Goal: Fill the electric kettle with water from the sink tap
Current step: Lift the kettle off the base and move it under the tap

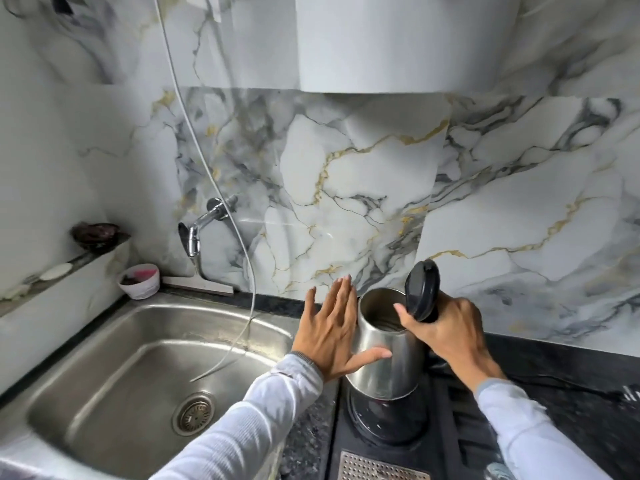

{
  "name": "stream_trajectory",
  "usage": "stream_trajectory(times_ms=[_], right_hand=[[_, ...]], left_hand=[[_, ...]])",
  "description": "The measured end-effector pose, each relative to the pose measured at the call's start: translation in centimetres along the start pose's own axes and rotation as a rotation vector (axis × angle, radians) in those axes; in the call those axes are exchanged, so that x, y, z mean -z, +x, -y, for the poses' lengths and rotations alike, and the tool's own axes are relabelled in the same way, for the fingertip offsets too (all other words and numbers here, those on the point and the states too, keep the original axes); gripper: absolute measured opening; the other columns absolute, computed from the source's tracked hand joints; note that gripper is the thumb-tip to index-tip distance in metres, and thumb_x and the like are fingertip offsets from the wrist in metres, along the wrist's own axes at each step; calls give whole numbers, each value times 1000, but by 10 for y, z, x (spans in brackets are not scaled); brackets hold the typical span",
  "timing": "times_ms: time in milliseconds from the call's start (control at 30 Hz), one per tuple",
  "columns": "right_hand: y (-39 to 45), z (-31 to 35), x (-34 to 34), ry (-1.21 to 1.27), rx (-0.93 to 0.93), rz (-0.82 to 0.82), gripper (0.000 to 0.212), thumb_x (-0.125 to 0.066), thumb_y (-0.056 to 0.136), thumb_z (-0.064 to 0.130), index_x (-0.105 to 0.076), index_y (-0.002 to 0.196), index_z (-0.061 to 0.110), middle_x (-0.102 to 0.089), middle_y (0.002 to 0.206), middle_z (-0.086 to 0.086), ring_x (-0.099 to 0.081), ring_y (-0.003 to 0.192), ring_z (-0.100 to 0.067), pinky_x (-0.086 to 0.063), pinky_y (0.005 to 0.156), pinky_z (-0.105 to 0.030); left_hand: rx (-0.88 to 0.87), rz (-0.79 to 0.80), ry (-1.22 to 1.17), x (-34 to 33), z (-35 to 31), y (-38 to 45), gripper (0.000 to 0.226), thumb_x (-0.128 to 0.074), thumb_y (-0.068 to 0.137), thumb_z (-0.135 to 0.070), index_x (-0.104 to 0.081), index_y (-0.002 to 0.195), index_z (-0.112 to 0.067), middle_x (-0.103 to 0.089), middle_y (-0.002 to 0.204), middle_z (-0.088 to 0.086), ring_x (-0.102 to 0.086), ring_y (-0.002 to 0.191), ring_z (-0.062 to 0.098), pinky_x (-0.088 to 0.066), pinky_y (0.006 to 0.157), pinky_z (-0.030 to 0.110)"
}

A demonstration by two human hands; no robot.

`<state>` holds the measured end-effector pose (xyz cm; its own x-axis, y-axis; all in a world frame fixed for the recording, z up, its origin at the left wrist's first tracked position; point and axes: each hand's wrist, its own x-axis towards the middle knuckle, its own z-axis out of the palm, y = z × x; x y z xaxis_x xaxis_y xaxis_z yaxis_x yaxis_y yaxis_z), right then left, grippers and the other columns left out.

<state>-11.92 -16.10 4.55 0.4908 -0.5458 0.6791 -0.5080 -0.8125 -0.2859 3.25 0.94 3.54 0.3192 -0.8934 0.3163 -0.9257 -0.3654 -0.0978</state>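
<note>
A steel electric kettle stands tilted on or just above its black base, right of the sink. Its black lid is flipped up and the inside looks dry. My right hand is wrapped around the handle behind the lid hinge. My left hand is spread flat against the kettle's left side, thumb on the steel wall. The chrome tap juts from the marble wall above the sink's back edge, and no water runs from it. The steel sink lies at lower left.
A thin white hose hangs down the wall into the sink basin. A small white bowl stands at the sink's back left corner, below a ledge with a dark dish. Black countertop with a cord runs right.
</note>
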Motion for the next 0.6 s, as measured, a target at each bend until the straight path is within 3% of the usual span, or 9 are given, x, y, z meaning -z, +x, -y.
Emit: stream_trajectory(times_ms=[100, 267, 600], right_hand=[[16, 39, -9, -13, 9, -20, 62, -56, 69, 75, -63, 62, 13, -67, 52, -15, -66, 54, -40, -49, 50, -33], [33, 127, -59, 14, 22, -16, 62, -56, 70, 73, -62, 56, 13, -66, 51, -14, -66, 52, -37, -37, 53, -24], [46, 270, -189, 39, 19, 91, 66, -54, 67, 79, -68, 68, 15, -68, 55, -13, -69, 61, -39, -55, 53, -35]], left_hand=[[2, -18, 18, 12, 40, -4, 121, -23, 77, -94, -31, 151, 1, -24, 165, 18, -23, 153, 28, -26, 119, 62], [15, -9, 17, 17, 140, -27, 121, -20, 78, -93, -27, 152, 2, -19, 166, 18, -18, 154, 28, -23, 120, 64], [102, 93, -5, -25, 312, -71, 120, -15, 79, -93, -36, 149, 2, -30, 162, 19, -32, 149, 30, -33, 115, 66]])
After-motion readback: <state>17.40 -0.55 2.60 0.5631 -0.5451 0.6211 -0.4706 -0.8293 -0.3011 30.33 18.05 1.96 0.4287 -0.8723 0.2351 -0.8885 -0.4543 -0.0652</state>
